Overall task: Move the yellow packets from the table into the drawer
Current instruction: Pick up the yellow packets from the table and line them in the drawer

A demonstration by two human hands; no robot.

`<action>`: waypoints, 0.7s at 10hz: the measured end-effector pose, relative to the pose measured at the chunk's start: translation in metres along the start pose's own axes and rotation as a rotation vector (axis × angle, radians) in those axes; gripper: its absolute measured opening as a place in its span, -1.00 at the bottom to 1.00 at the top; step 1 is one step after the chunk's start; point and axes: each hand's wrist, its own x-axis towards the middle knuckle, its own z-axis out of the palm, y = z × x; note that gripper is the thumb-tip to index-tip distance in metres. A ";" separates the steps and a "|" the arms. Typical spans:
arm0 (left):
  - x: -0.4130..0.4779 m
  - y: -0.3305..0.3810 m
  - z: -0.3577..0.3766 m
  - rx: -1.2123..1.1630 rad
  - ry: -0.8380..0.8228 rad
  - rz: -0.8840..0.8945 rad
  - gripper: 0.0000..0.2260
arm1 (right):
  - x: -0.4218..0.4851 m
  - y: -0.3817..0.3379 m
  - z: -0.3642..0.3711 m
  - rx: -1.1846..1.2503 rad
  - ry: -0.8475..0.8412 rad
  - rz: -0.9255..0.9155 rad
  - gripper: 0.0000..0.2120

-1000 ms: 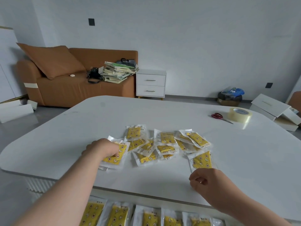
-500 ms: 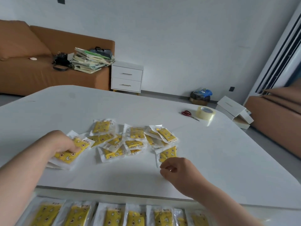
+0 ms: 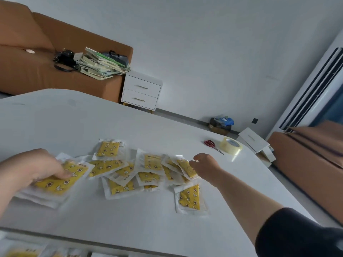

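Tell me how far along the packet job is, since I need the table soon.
Done: some packets already lie in the drawer at the near edge. In hand: the left hand grips a small stack; the right hand reaches over the pile, empty. Left: about ten packets on the table.

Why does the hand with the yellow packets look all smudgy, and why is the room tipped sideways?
Head view: the left hand and its stack of packets are motion-blurred; the drawer at the bottom edge is smeared too. The right hand looks sharper. The whole room tilts because the camera is tilted.
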 end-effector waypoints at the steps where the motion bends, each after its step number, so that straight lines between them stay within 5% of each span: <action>1: -0.039 0.012 -0.012 0.008 -0.024 0.006 -0.28 | 0.013 -0.007 0.007 -0.054 -0.146 0.073 -0.48; 3: -0.157 0.053 -0.050 -0.037 -0.046 0.065 -0.56 | 0.030 -0.002 0.012 -0.005 -0.265 0.126 -0.50; 7: -0.188 0.061 -0.055 -0.127 -0.013 0.087 -0.65 | 0.025 -0.006 0.006 0.123 -0.274 0.051 -0.43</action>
